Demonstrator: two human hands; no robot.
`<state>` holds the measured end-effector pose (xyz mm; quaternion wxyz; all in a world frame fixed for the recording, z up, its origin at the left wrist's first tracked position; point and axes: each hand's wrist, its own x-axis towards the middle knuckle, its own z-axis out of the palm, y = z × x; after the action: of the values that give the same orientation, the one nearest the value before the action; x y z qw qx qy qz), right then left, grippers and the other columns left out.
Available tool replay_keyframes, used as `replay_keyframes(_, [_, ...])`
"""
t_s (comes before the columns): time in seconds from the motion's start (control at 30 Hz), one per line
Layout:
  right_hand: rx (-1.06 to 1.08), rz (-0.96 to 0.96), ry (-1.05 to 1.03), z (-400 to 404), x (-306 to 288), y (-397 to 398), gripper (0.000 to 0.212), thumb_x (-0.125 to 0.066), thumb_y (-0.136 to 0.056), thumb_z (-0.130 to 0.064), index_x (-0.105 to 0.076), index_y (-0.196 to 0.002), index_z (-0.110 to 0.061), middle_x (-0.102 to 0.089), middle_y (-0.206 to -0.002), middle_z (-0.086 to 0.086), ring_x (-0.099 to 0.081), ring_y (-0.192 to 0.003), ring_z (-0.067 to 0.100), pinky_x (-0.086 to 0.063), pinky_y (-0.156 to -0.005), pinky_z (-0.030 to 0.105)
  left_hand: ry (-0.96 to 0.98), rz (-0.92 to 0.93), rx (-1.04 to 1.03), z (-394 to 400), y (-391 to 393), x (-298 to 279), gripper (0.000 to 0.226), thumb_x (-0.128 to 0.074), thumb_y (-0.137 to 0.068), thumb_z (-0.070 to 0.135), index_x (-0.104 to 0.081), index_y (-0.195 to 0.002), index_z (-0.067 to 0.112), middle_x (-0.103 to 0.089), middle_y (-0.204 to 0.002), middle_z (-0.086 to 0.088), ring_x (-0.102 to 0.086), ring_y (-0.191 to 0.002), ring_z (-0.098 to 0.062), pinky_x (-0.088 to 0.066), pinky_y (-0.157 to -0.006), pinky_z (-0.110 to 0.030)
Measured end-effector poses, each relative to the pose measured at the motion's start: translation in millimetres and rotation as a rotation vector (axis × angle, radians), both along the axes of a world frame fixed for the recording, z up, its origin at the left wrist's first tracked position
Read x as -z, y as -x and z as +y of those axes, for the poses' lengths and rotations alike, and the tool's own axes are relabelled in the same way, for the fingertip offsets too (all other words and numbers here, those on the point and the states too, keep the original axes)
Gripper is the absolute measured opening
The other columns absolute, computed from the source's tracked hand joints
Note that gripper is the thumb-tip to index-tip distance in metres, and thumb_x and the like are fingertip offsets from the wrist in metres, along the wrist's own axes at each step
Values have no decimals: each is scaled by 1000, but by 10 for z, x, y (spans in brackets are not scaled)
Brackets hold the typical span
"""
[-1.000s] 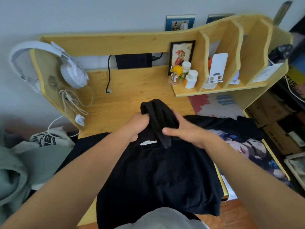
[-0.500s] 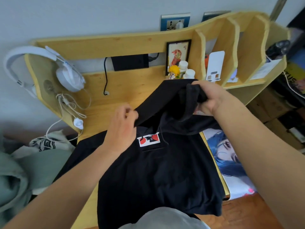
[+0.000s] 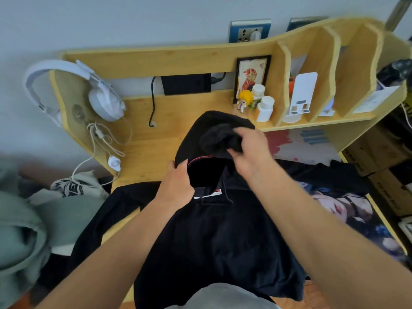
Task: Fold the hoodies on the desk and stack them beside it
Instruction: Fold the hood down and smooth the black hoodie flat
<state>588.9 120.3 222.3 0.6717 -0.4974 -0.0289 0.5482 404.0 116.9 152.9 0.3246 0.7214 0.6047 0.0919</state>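
Far left, I'm seeing a grey-green hoodie (image 3: 24,221) bunched up off the worktop edge, with a printed garment (image 3: 71,186) just beside it. White headphones (image 3: 100,94) are hanging on the worktop's (image 3: 145,141) left side panel, their cable (image 3: 98,141) dangling down near the black hoodie's left sleeve. The black hoodie (image 3: 211,241) is lying chest-up across the middle of the worktop, hem drooping over the near edge toward me, hood end pointing at the back shelf. My left hand (image 3: 178,184) is pinching the hood's (image 3: 214,130) left rim by the neck opening; my right hand (image 3: 247,148) is clenching a wad of hood fabric and holding it up off the surface. I'm judging this as the hood flatten/tuck step, fold barely started. Risks: the lifted hood is sitting just beside the yellow-haired figurine (image 3: 244,102) and the two white bottles (image 3: 263,103) on the shelf, so a flick backward is likely knocking them over. The loose cable could be snagging the left sleeve when it gets pulled in. The right sleeve is trailing over the printed desk mat (image 3: 347,208), so dragging it may be shifting the mat. With the hem hanging off the front, a hard tug is probably sliding the whole garment off.
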Motion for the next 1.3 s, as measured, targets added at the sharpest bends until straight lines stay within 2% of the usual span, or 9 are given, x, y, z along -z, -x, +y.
replay_keyframes(0.1, [-36, -247, -46, -86, 418, 367, 39, -70, -85, 0, -52, -112, -21, -68, -113, 10, -70, -102, 25, -60, -84, 39, 12, -190, -62, 30, 51, 12, 82, -61, -80, -7, -35, -145, 37, -45, -146, -7, -51, -129, -26, -49, -108, -40])
replay_keyframes(0.23, [-479, -1110, 85, -195, 993, 542, 35, -74, -85, -13, -45, -103, -19, -51, -110, 2, -55, -93, 16, -47, -74, 22, 26, -198, -44, 5, 125, -21, 94, -58, -84, -7, -18, -160, 31, -47, -144, -4, -59, -112, -16, -53, -93, -28])
replay_keyframes(0.37, [-774, -1536, 311, -151, 1292, 342, 47, -66, -94, -38, -44, -126, -11, -38, -135, 11, -48, -119, 34, -45, -102, 43, 40, -268, -27, -59, 184, -84, 79, -52, -89, -13, -36, -157, 23, -39, -153, 2, -41, -127, -2, -31, -93, 2])
replay_keyframes(0.53, [-727, -1198, 268, -116, 1179, 283, 32, -69, -89, -43, -53, -101, -17, -56, -114, 6, -60, -96, 23, -49, -75, 33, 143, -430, -121, -36, 320, -120, 85, -48, -93, -14, -32, -158, 39, -32, -163, 12, -48, -122, 10, -42, -73, 2])
replay_keyframes(0.67, [-524, -990, 106, -314, 1071, 626, 17, -67, -89, -32, -57, -95, -19, -58, -104, 2, -60, -90, 15, -50, -75, 28, 137, -407, -1, -92, 277, -122, 93, -49, -91, -11, -25, -157, 49, -36, -160, 15, -44, -140, -7, -44, -112, -27])
replay_keyframes(0.93, [-1308, -1859, 41, -244, 1295, 409, 35, -52, -98, -10, -57, -133, -15, -38, -142, 9, -55, -111, 36, -52, -83, 42, 156, -382, 105, -188, 444, -72, 74, -55, -96, -10, -41, -155, 33, -43, -156, 20, -34, -145, 6, -28, -123, -27])
replay_keyframes(1.07, [-1721, -2108, 530, -206, 1238, 364, 60, -59, -95, -8, -40, -152, -15, -3, -164, 16, 4, -149, 53, -25, -115, 67, 65, -431, -137, -195, 499, -12, 65, -58, -96, -6, -54, -147, 34, -55, -146, 18, -46, -138, 0, -34, -120, -28])
replay_keyframes(1.2, [-1743, -1827, 356, -350, 1219, 51, 48, -51, -94, -2, -62, -137, -20, -36, -159, 8, -15, -152, 40, -21, -123, 54, 50, -372, -183, -239, 604, 57, 56, -57, -95, -6, -66, -132, 35, -65, -129, 15, -59, -119, -1, -47, -109, -29])
replay_keyframes(1.3, [-1099, -1263, 398, -504, 1230, -161, 46, -41, -88, 0, -77, -93, -27, -73, -111, 3, -67, -109, 23, -56, -95, 42, 163, -217, -2, -319, 652, 102, 49, -54, -93, -8, -71, -105, 36, -66, -113, 15, -63, -71, 3, -49, -64, -16])
